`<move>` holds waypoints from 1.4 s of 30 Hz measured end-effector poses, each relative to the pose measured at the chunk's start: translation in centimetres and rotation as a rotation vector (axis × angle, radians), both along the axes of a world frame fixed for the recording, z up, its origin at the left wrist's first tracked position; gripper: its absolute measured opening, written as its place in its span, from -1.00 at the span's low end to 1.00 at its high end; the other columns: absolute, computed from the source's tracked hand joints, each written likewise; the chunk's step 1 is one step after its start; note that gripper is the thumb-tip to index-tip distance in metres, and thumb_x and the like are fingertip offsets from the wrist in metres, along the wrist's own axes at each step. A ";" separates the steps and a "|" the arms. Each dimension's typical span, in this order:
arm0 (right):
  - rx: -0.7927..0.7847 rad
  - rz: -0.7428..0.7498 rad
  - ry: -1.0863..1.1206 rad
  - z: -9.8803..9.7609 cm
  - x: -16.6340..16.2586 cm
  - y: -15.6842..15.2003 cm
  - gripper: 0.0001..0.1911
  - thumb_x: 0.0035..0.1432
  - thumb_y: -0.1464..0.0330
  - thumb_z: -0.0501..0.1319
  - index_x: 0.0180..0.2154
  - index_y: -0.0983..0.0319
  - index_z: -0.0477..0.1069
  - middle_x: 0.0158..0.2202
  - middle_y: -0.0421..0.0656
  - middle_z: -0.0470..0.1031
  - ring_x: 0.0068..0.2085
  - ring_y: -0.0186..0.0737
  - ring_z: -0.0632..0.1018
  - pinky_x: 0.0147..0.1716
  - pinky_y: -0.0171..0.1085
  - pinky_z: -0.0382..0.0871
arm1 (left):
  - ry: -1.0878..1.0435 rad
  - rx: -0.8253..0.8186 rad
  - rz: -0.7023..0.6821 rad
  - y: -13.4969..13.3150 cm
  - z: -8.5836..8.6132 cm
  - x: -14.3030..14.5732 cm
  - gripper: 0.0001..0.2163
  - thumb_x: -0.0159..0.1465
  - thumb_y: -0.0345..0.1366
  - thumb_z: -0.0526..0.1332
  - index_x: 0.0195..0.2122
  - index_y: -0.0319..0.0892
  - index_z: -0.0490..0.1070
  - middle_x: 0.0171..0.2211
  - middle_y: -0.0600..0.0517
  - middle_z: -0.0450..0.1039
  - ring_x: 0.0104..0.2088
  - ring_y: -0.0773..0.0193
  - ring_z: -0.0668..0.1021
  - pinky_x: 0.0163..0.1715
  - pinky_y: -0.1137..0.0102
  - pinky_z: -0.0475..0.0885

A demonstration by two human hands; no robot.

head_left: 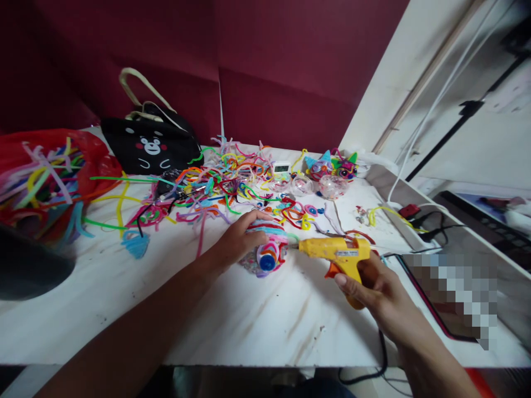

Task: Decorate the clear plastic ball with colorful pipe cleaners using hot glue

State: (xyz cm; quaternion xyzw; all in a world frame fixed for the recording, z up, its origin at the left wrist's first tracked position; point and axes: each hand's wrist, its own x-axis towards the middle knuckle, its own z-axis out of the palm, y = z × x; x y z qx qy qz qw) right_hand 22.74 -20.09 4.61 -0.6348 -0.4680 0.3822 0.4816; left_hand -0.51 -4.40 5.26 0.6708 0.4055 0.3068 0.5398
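Observation:
My left hand (237, 241) is closed over a clear ball wrapped in coloured pipe cleaners (267, 253), holding it down on the white table (232, 315). A blue and white eye piece shows on the ball's front. My right hand (375, 290) grips the handle of a yellow hot glue gun (338, 250), with a finger by the orange trigger. The gun's nozzle points left and sits right at the ball's right side.
A tangle of loose pipe cleaners (215, 185) covers the table's back. Finished decorated balls (332, 168) stand at the back right. A black bear bag (151, 143) and a red bag of pipe cleaners (45, 177) lie at the left. A phone (448, 296) lies at the right.

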 end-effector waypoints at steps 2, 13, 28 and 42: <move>-0.081 0.043 -0.017 0.1 0.5 -0.3 -0.50 0.02 -0.03 0.41 -0.23 0.21 0.39 -0.43 -0.19 0.44 -0.48 -0.33 0.40 -0.62 -0.39 0.22 | 0.015 0.015 -0.001 0.0 0.0 0.0 -0.55 -0.02 -0.17 0.24 -0.07 -0.14 0.45 -0.09 -0.03 0.55 -0.08 -0.05 0.54 -0.17 0.23 0.44; -0.174 0.078 -0.626 -2.9 2.3 -1.3 -0.48 0.17 0.10 0.18 0.06 0.27 0.43 -0.28 -0.03 0.59 -0.37 -0.07 0.59 -0.35 -0.13 0.44 | 0.013 0.066 0.008 -0.4 -0.1 0.1 -0.57 0.02 -0.17 0.26 -0.06 -0.14 0.48 -0.16 -0.03 0.59 -0.09 -0.05 0.58 -0.13 0.19 0.48; 0.260 0.272 -0.310 1.6 -4.4 9.4 -0.89 0.14 0.36 0.32 -0.38 0.27 0.51 -0.45 -0.21 0.53 -0.44 -0.34 0.46 -0.43 -0.34 0.24 | 0.061 0.108 -0.028 -0.1 -0.4 0.1 -0.50 0.04 -0.11 0.30 0.01 -0.16 0.47 -0.11 -0.08 0.54 -0.11 -0.04 0.56 -0.15 0.21 0.46; 0.247 0.313 -0.338 1.5 -4.1 10.2 -0.88 0.08 0.37 0.35 -0.46 0.27 0.49 -0.48 -0.22 0.50 -0.43 -0.31 0.45 -0.40 -0.32 0.25 | 0.078 0.159 -0.024 -0.1 -0.5 0.2 -0.54 0.04 -0.13 0.27 -0.03 -0.16 0.47 -0.08 -0.09 0.53 -0.06 -0.06 0.54 -0.09 0.17 0.46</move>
